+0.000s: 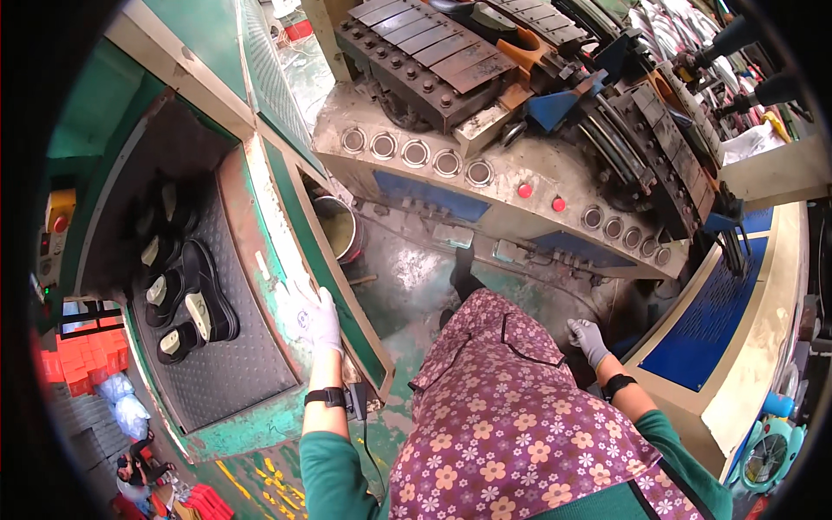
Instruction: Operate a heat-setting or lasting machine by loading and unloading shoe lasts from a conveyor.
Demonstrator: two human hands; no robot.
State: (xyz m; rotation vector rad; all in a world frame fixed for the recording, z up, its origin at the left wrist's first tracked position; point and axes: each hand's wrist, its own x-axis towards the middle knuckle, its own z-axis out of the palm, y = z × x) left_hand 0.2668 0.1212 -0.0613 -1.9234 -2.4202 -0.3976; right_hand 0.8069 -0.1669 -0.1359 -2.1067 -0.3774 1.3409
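Dark studded matting (256,355) bears black shoes (213,290), apart from and left of the gloved left hand (314,321), fingers extended; the right hand (590,341) curls, contents unclear.

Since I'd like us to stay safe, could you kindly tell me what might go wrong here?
The black cable hanging behind the left hand might snag on the green frame. The black shoes sit close together on the textured tray, so a careless reach could knock them.
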